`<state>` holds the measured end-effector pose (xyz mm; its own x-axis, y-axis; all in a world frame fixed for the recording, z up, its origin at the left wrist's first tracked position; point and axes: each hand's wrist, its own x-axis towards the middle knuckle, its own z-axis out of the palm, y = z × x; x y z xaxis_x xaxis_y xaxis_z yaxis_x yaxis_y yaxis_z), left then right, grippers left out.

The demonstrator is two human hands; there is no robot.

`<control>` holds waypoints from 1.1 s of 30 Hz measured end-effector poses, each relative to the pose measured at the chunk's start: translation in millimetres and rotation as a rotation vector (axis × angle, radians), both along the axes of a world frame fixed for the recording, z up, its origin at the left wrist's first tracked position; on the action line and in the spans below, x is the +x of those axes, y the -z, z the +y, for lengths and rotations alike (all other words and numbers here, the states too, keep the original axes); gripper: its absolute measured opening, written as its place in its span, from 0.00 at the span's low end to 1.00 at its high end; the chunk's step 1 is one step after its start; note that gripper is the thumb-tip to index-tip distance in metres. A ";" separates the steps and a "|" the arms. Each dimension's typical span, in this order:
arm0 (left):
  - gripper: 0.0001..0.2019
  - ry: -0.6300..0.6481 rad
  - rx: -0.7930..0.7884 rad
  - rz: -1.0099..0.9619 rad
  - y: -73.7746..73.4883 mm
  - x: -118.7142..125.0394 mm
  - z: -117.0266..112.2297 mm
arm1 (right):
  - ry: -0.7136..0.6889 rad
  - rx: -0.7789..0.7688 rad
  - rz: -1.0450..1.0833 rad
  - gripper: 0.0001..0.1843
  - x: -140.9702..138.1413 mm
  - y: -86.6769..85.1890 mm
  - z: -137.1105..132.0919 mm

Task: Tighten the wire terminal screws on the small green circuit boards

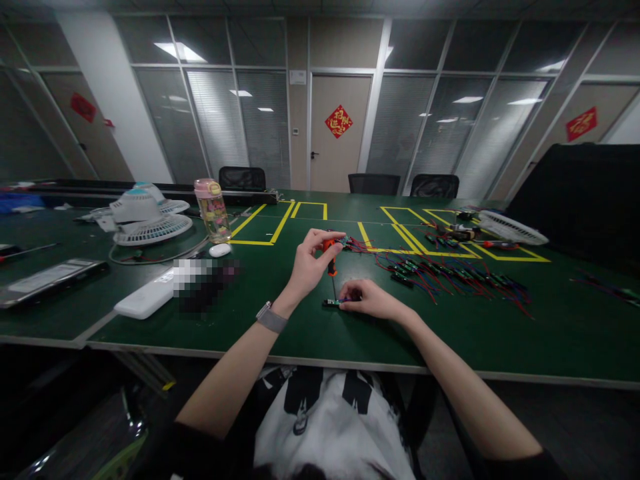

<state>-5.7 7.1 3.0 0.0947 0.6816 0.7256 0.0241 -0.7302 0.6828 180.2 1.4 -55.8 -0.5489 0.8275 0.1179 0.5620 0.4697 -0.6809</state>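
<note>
My left hand (311, 261), with a watch on its wrist, is closed around the orange and black handle of a screwdriver (333, 268). The screwdriver stands nearly upright, and its thin shaft points down at a small green circuit board (330, 303) on the table. Whether the tip touches the board I cannot tell. My right hand (369, 299) rests low on the table, its fingers pinching the right end of that board and hiding part of it. Just behind my left fingertips lie more small boards with red and blue wires (353, 244).
Several wired circuit boards (455, 272) are spread to the right on the green table (310, 337). At left stand a pink-lidded bottle (214, 213), a white fan (150, 223) and a long white device (145, 297). A white earbud case (220, 250) lies beside the bottle.
</note>
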 end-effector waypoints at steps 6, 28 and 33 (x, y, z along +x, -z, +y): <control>0.18 0.227 -0.122 -0.080 3.5 0.4 4.8 | -0.014 0.000 0.002 0.09 0.4 0.9 0.7; 0.12 0.127 -0.099 0.004 -0.5 0.1 -1.2 | -0.005 -0.016 0.011 0.09 -0.7 -0.9 -0.7; 0.19 0.456 -0.182 -0.048 6.3 1.4 6.8 | -0.004 -0.008 -0.002 0.08 -1.0 -1.8 -1.1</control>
